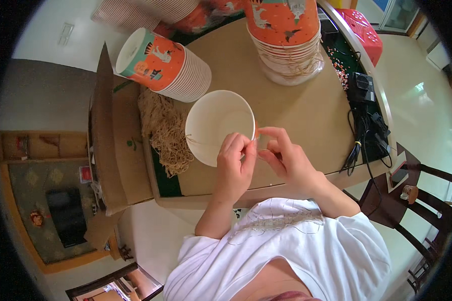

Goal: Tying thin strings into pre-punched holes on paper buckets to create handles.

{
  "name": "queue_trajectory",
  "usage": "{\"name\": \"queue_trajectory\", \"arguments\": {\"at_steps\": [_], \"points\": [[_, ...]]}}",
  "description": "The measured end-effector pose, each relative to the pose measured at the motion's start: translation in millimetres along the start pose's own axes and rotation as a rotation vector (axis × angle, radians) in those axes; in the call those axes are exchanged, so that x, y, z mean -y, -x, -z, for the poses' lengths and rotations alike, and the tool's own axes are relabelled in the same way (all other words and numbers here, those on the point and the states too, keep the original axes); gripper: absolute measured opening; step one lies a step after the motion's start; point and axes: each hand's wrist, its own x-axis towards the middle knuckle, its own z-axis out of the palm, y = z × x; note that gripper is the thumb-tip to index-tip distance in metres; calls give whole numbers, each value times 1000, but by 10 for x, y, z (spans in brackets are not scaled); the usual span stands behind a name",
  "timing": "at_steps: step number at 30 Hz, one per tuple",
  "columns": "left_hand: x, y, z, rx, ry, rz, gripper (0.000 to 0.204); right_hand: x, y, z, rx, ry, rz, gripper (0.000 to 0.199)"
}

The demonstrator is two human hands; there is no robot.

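The white paper bowl [217, 125] sits tilted on its side at the near part of the tabletop [306, 115], its open mouth turned up toward me and its rim caught between my fingers. A thin cord [196, 141] appears to cross the lower inside of the bowl, though it is too fine to follow fully. My left hand [236, 163] is closed, fingertips pinched at the rim; my right hand [286, 155] is also pinched, thumb and forefinger meeting just beside the rim on what I judge to be the cord end. Risk, in my judgement: the pinch is light, so the cord could slip free, and a hard pull could dent or tear the paper rim. The loose bundle of tan cords [165, 133] lies touching the bowl's left side and could snag. A sideways stack of printed bowls [165, 65] rests near and could roll if nudged; the upright stack [286, 35] stands well apart.
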Motion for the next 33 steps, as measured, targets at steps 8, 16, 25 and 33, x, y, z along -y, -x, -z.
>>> {"name": "queue_trajectory", "arguments": {"at_steps": [8,16,25,33], "points": [[17,-25,31,11,15,68,20,-64,-17,-42,-106,-33,133,34],[7,-58,-19,93,-24,-73,22,-40,-23,-19,-76,-47,50,26],[62,-70,-64,129,-15,-104,7,-303,-191,-102,-210,-528,78,10],[187,-147,-72,97,-200,68,41,-591,-407,-86,-488,-289,148,9]]}}
